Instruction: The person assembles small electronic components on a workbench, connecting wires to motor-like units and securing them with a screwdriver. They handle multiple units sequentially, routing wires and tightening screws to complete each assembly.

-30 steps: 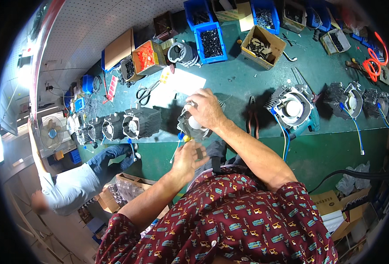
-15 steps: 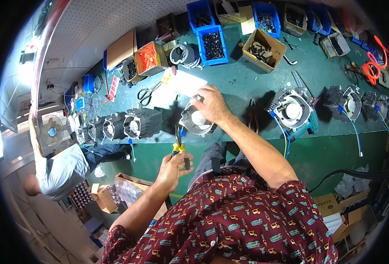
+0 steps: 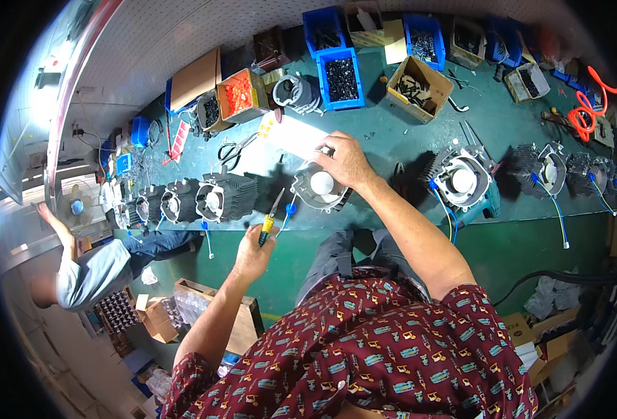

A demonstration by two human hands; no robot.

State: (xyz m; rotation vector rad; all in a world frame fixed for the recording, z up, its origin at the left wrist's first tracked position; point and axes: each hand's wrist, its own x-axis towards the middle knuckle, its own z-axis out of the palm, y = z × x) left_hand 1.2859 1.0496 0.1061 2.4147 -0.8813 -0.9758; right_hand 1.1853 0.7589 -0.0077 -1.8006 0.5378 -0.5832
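Note:
My left hand (image 3: 254,254) is closed round the yellow-and-dark handles of a pair of long-nose pliers (image 3: 270,220), their tip pointing up and away beside the bench's front edge. Over the top of a grey metal engine housing (image 3: 320,184) with a round pale disc inside, my right hand (image 3: 345,163) keeps a grip, fingers curled on its far rim. A lead with a blue piece (image 3: 291,209) hangs from the housing's left side, close to the pliers but apart from them. A white sheet (image 3: 296,137) lies behind the housing.
Finned housings (image 3: 226,197) stand in a row at left, and another (image 3: 460,179) at right with hanging wires. Scissors (image 3: 233,150) lie near a carton of orange parts (image 3: 241,98). Blue bins (image 3: 340,78) line the back. Another person (image 3: 99,276) is at far left.
The pliers and my left hand have moved slightly left, the tip now clear of the blue piece on the lead. My right hand stays on the housing. The other person's arm has shifted.

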